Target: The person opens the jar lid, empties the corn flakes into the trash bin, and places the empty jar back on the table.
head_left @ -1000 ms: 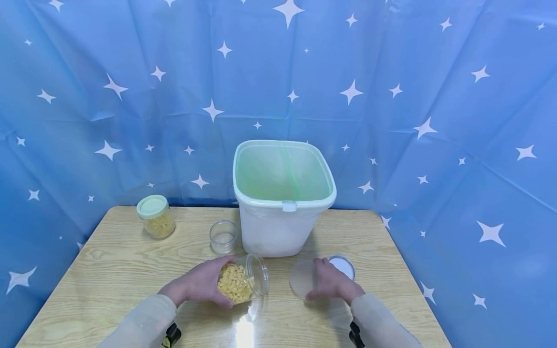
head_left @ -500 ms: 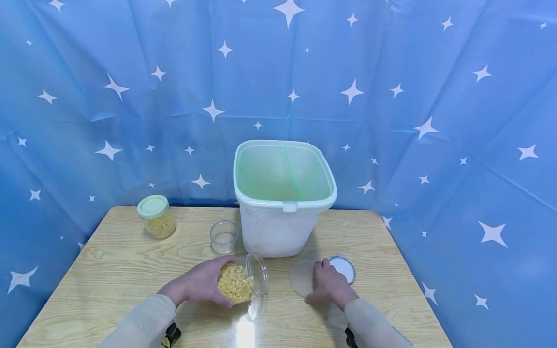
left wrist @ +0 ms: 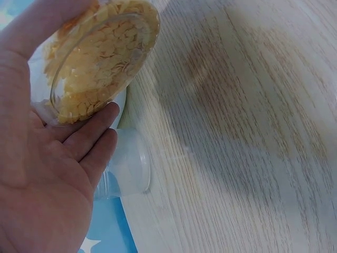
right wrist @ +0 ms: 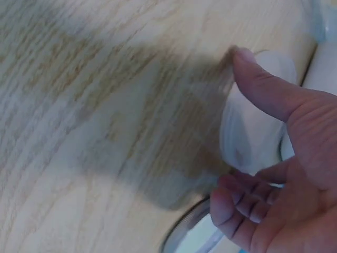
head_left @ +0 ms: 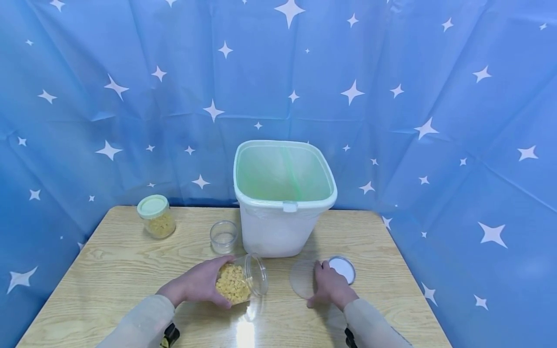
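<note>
My left hand [head_left: 204, 282] grips a clear jar [left wrist: 100, 63] of small yellow flakes, its fingers and thumb spread around the body. The jar is tipped on its side, mouth facing right; the flakes [head_left: 233, 283] lie towards its base. My right hand [head_left: 329, 282] is at the right side of a translucent round disc [head_left: 301, 279] on the table, thumb at the near edge and fingers at the far edge. In the right wrist view the disc [right wrist: 253, 126] sits between the thumb and the curled fingers. A white round lid with a metal rim [head_left: 344, 269] lies beside the fingers.
A tall white bin [head_left: 274, 229] with a pale green rim stands at the back middle. Left of it is a small clear cup [head_left: 224, 237]. A green-lidded jar of flakes [head_left: 157, 218] stands at the back left of the wooden table [head_left: 109, 270]. A blue star-patterned curtain hangs behind.
My right wrist and sleeve have shifted a little to the left, uncovering more of the white lid. The left hand and its tipped jar have barely moved.
</note>
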`<state>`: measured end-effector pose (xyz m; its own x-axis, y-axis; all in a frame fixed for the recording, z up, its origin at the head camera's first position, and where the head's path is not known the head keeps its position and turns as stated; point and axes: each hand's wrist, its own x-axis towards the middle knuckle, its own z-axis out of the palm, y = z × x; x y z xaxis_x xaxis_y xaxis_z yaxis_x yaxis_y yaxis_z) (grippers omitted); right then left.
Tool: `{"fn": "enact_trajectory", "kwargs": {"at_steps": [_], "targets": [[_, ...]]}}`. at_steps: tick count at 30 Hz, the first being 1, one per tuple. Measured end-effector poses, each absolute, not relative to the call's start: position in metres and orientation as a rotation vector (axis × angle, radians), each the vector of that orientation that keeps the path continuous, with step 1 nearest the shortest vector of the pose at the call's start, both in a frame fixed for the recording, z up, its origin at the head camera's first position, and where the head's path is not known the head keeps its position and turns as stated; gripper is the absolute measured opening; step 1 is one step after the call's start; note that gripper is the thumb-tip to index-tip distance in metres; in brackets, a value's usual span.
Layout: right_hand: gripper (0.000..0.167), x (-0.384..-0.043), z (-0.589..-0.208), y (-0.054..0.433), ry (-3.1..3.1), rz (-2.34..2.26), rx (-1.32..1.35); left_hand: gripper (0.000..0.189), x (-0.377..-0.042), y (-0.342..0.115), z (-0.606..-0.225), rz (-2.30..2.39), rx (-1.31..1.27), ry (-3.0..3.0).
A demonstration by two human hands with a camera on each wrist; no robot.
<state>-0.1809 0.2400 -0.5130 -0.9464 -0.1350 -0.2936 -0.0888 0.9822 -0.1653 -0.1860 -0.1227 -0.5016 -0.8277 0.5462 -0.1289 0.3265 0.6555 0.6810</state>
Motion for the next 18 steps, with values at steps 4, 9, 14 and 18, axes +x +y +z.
{"fn": "enact_trajectory", "kwargs": {"at_steps": [4, 9, 14, 18], "targets": [[0.118, -0.181, -0.501, 0.24, 2.819, -0.264, -0.174, 0.116, -0.187, -0.126, -0.5, 0.982, 0.653, 2.529], [0.089, -0.184, -0.482, 0.241, 2.847, -0.291, -0.191, 0.118, -0.187, -0.13, -0.497, 0.999, 0.643, 2.53], [0.062, -0.19, -0.461, 0.244, 2.829, -0.323, -0.178, 0.117, -0.185, -0.137, -0.495, 0.985, 0.64, 2.545], [0.05, -0.195, -0.447, 0.251, 2.794, -0.392, -0.193, 0.116, -0.184, -0.143, -0.492, 0.966, 0.629, 2.555]]}}
